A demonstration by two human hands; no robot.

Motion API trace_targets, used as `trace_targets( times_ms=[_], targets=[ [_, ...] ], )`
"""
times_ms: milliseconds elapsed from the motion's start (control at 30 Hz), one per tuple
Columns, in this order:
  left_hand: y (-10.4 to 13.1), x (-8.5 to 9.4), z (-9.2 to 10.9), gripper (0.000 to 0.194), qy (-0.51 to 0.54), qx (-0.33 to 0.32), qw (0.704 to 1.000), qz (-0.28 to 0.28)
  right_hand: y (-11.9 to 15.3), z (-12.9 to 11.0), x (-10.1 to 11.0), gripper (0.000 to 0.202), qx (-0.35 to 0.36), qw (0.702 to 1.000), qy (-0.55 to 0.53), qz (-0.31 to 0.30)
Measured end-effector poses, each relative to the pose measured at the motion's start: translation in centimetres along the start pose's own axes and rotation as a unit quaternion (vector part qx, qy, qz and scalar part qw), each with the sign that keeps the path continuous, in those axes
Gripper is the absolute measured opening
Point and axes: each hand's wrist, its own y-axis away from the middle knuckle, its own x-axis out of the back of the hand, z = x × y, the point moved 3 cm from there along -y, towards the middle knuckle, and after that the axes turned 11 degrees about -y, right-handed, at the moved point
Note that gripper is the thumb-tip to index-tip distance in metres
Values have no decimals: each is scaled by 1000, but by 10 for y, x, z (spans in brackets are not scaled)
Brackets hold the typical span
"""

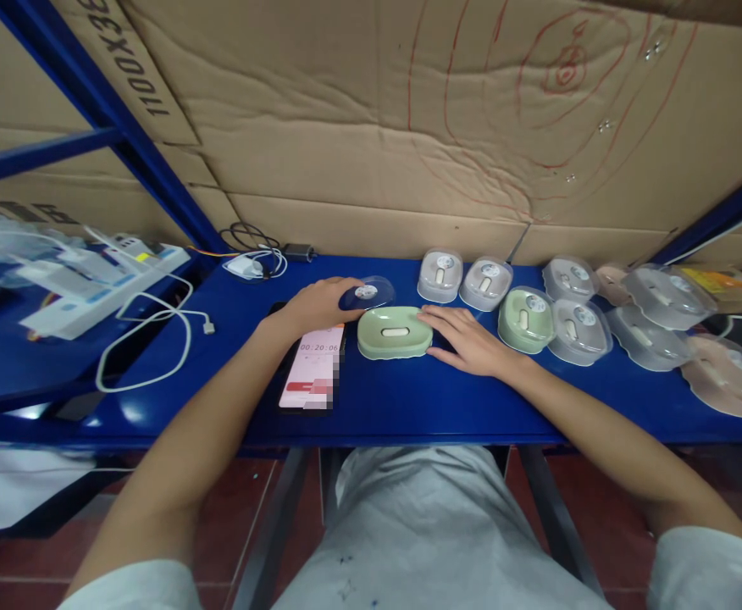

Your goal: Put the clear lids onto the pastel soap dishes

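Note:
In front of me on the blue table sits a green oval soap dish point(395, 346) with a pale bar-shaped piece in its middle. My right hand point(469, 339) holds the dish's right end, fingers at the back edge and thumb at the front. Just behind and left of it, a clear lid point(371, 292) with a round white sticker is gripped by the fingers of my left hand point(320, 305). The lid is off the dish. Below my left wrist a phone point(311, 373) lies on the table, its screen showing a running-time display.
Several lidded soap dishes in grey, green and pink, including a green one point(527, 320), stand to the right. At left are a power strip point(104, 292), white cables point(186, 347) and a charger point(244, 267). A cardboard wall point(320, 169) rises behind the table.

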Motion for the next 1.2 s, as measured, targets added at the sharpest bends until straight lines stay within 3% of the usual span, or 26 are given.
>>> trace_targets(
  times_ms=[200, 400, 467, 567, 700, 867, 1033, 1200],
  targets=[
    [3, 19, 12, 59, 49, -9, 998, 35, 1, 1, 0, 79, -3, 1000, 3, 24],
    [18, 29, 55, 63, 130, -117, 984, -33, 0, -1, 5, 93, 3, 999, 15, 37],
    [22, 29, 61, 68, 132, -134, 981, -49, -1, -1, 5, 87, 2, 1000, 16, 18],
    [27, 24, 63, 91, 132, -151, 977, -79, -1, -1, 3, 77, 7, 1000, 5, -2],
    [30, 9, 66, 115, 91, -149, 979, -107, 0, -1, 1, 74, 23, 1000, 3, 5],
    [27, -4, 73, 104, 37, -168, 983, -70, 1, 2, 1, 72, 14, 1000, 6, 6],
    [26, 0, 74, 103, 7, -161, 984, -73, 1, 0, 0, 73, 13, 1000, 20, 3],
    [23, 7, 71, 100, -44, -73, 993, -76, -2, 1, 2, 76, -33, 998, 38, 25]
  ],
)
